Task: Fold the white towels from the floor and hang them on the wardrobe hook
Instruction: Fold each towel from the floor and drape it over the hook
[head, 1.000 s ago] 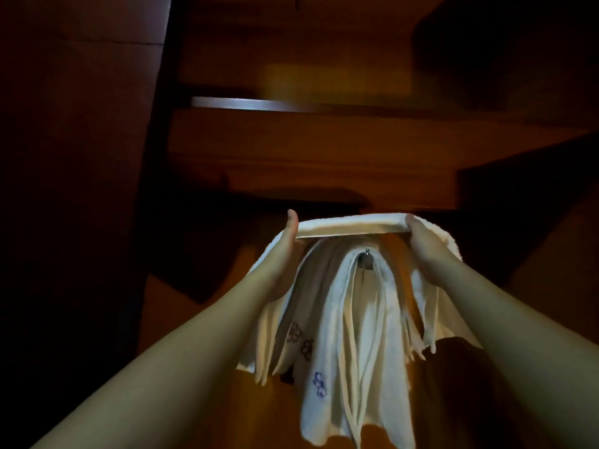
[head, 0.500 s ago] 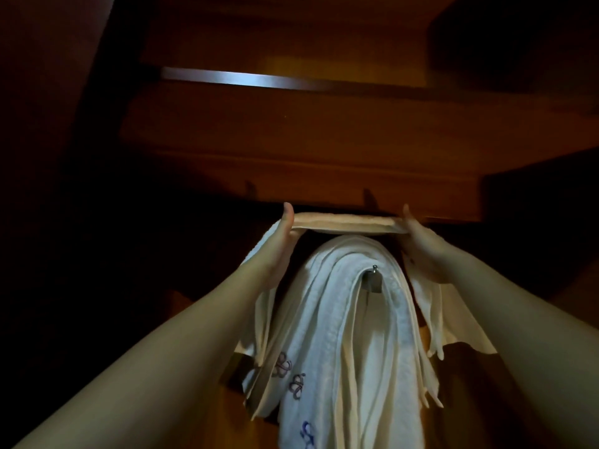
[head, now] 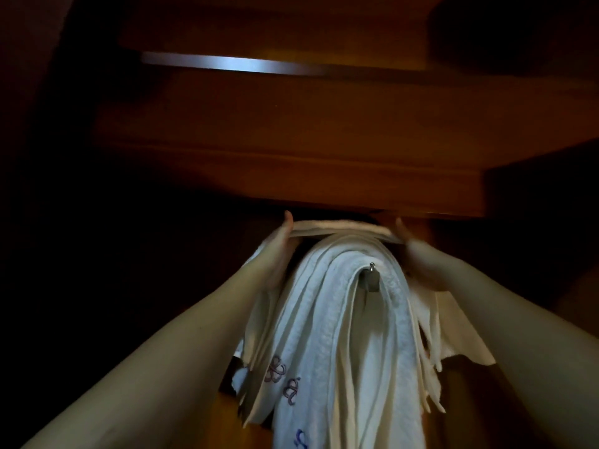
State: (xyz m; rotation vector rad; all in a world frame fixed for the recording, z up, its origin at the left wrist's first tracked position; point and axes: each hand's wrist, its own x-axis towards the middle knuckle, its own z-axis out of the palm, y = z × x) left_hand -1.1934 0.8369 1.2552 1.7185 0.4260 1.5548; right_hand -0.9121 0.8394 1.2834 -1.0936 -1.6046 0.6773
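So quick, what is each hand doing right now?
Left hand: grips the left end of the folded towel.
Right hand: holds the towel's right end; blurred, so its grip cannot be told.

White towels (head: 343, 319) over wardrobe hook (head: 372, 276)

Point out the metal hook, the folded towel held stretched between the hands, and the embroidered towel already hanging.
metal hook (head: 372, 276): head view, on its stem below the ball tip.
held towel (head: 340, 229): head view, on the folded top edge between the hands.
embroidered towel (head: 324, 319): head view, on its draped left half.
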